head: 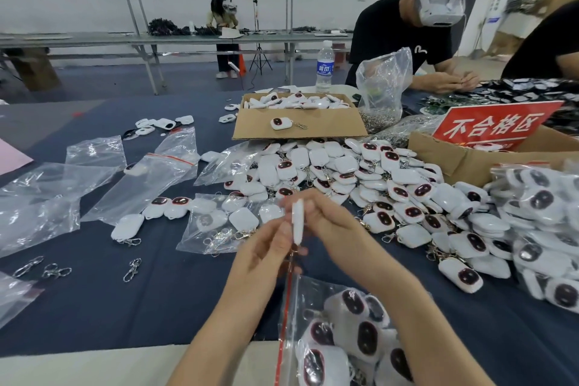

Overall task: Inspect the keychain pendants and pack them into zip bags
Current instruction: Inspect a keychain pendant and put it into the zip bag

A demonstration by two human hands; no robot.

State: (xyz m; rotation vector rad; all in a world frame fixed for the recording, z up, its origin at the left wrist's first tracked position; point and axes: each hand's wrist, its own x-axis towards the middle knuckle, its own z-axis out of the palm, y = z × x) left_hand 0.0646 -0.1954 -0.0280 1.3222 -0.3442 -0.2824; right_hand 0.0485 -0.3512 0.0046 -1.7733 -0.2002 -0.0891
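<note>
Nearest: part-filled zip bag (344, 338), near right, red seal strip (285, 316) toward hands. Just beyond, pinched one pendant (297, 221) edge-on: right hand (326, 216) curled round top, left hand (266, 247) nipping lower end. Risked dangling clasp (293, 260) snagging strip. Risked missing face flaw, edge-on. Could have slipped into unchecked pile (360, 178), far right.

Water bottle (324, 67) upright behind open cardboard box (329, 127). Red sign (495, 127) leans in second box (470, 163), right side. Person in black shirt (404, 31) opposite. Tripod (259, 56) by far bench (175, 37).
</note>
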